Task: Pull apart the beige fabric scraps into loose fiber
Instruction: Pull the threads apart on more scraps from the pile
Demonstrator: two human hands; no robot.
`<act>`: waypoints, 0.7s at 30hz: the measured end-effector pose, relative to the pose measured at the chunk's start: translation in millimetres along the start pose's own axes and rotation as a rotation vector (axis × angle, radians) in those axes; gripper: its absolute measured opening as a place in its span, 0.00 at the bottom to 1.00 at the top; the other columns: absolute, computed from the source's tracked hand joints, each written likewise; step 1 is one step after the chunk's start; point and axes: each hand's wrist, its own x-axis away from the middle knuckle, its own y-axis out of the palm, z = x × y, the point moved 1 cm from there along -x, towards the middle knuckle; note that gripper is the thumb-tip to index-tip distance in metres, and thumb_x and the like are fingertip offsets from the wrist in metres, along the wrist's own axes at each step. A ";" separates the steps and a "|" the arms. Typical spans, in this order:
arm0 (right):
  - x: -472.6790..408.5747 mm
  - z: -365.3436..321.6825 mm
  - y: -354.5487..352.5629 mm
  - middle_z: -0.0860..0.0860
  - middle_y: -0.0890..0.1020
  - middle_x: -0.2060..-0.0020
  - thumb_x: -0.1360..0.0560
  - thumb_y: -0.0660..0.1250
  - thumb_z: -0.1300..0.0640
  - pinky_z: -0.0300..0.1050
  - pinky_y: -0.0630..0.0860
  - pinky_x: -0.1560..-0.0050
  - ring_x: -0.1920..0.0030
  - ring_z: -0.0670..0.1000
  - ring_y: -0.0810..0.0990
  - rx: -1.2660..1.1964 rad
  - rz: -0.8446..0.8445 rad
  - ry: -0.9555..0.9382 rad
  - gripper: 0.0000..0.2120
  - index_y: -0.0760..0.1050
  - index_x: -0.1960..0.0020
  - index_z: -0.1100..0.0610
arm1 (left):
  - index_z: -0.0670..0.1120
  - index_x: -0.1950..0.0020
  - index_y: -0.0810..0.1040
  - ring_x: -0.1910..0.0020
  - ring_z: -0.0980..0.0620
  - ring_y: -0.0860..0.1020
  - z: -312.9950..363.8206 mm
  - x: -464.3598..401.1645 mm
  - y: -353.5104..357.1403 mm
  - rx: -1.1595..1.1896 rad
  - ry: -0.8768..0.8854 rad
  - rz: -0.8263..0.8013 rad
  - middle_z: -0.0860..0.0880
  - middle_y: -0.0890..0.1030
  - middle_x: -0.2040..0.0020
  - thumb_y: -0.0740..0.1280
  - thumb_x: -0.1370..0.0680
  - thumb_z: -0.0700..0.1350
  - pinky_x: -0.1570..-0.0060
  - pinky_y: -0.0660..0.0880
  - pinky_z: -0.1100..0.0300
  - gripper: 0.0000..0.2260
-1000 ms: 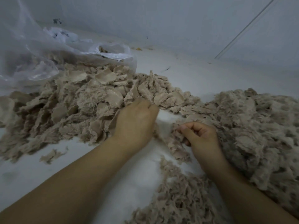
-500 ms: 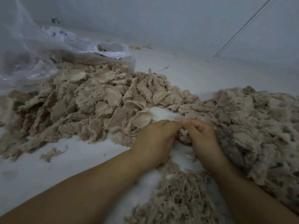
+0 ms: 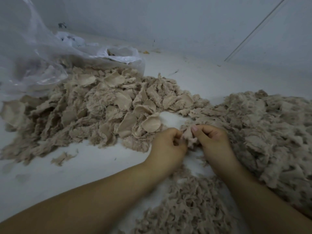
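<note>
A beige fabric scrap (image 3: 188, 135) hangs between my two hands at the middle of the view. My left hand (image 3: 167, 146) pinches its left edge with curled fingers. My right hand (image 3: 213, 142) pinches its right edge, thumb on top. A large heap of whole beige scraps (image 3: 101, 107) lies to the left on the white floor. A big mound of pulled-apart fiber (image 3: 270, 132) fills the right side. More loose fiber (image 3: 189, 210) lies between my forearms near the bottom.
A clear plastic bag (image 3: 42, 53) with scraps inside lies at the back left. A grey wall (image 3: 185, 22) runs behind the heaps. One stray scrap (image 3: 61, 157) lies apart on the bare white floor (image 3: 76, 174) at the front left.
My left hand left the scrap heap with a scrap and came right to meet my right hand. Both hands now pinch that scrap, and they have drawn slightly apart.
</note>
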 end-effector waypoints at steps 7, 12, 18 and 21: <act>-1.2 2.3 -3.3 0.57 0.71 0.73 0.19 0.65 0.56 0.45 0.68 0.67 0.71 0.53 0.67 -0.015 0.064 0.027 0.19 0.76 0.68 0.62 | 0.48 0.64 0.78 0.74 0.60 0.73 -1.0 39.1 -4.5 -0.022 0.011 -0.087 0.54 0.78 0.71 0.67 0.22 0.37 0.71 0.70 0.66 0.11; 0.0 0.6 -1.1 0.53 0.80 0.71 0.20 0.65 0.54 0.46 0.76 0.60 0.69 0.51 0.77 -0.046 0.102 0.009 0.19 0.79 0.67 0.60 | 0.50 0.58 0.83 0.78 0.60 0.74 8.7 51.2 -17.3 0.068 -0.065 -0.361 0.56 0.80 0.73 0.68 0.25 0.38 0.74 0.69 0.68 0.08; 1.3 0.7 0.6 0.59 0.85 0.61 0.22 0.68 0.54 0.48 0.82 0.53 0.55 0.51 0.85 -0.097 0.066 -0.009 0.13 0.83 0.62 0.59 | 0.43 0.47 0.74 0.79 0.52 0.72 16.1 17.5 -13.5 0.239 -0.228 -0.105 0.46 0.78 0.62 0.75 0.27 0.49 0.80 0.66 0.63 0.16; 5.2 -1.5 1.6 0.62 0.85 0.63 0.24 0.69 0.50 0.50 0.82 0.58 0.61 0.57 0.84 -0.115 0.012 -0.005 0.13 0.84 0.60 0.58 | 0.43 0.55 0.73 0.80 0.52 0.71 14.3 0.5 -2.6 0.206 -0.211 -0.041 0.45 0.77 0.67 0.74 0.25 0.47 0.80 0.65 0.63 0.12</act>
